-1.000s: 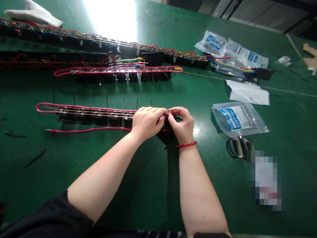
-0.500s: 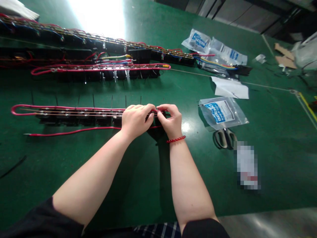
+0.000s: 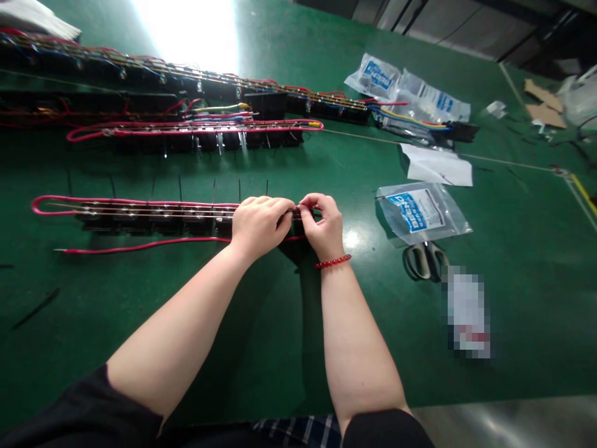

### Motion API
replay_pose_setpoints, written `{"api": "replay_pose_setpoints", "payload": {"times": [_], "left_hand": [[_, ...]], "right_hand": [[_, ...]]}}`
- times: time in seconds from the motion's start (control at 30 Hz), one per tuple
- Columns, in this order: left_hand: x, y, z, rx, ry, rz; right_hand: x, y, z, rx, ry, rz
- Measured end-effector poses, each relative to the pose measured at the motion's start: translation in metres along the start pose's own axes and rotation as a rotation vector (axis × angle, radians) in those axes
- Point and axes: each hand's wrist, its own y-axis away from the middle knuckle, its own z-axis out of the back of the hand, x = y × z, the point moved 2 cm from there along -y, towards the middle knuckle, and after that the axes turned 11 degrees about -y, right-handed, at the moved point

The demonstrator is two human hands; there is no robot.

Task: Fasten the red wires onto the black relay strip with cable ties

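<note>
A long black strip of block-like parts (image 3: 158,214) lies across the bench in front of me, with thin rods and a red wire (image 3: 107,200) running along its top. The wire bends back in a loop at the left end, and several thin black cable ties stand up along the far side. My left hand (image 3: 262,224) rests over the strip's right part, thumb and fingers closed in a pinch. Against its fingertips, my right hand (image 3: 323,219) pinches at the strip's right end. What the fingertips hold is too small and covered to make out. A loose red wire end (image 3: 116,250) lies along the near side.
Behind lie another wired strip (image 3: 209,134) and longer wired assemblies (image 3: 158,71). To the right are a labelled plastic bag (image 3: 424,211), scissors (image 3: 424,261), a white paper (image 3: 436,165) and more bags (image 3: 433,99). Loose black ties (image 3: 37,308) lie at left.
The view has shifted slightly, so the strips appear a little farther right. Both hands stay at the same place on the strip, still pinching, with only slight finger movement.
</note>
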Motion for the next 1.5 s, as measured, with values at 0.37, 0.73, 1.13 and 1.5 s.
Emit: {"api": "replay_pose_setpoints", "payload": {"times": [0.37,0.73,1.13,1.5], "left_hand": [[0.0013,0.0009,-0.001,-0.015,0.046,-0.022],[0.0005,0.0008,0.0016,-0.037,0.061,-0.054],[0.0006,0.0012,0.0029,-0.015,0.062,-0.074],[0.0,0.0012,0.0021,-0.034,0.063,-0.061]], "right_hand": [[-0.0003,-0.0001,0.0005,-0.001,-0.022,0.012],[-0.0006,0.0001,0.0011,-0.026,-0.063,0.018],[-0.003,0.0014,0.0,-0.037,-0.131,-0.05],[-0.0028,0.0002,0.0,-0.039,-0.099,-0.032]]}}
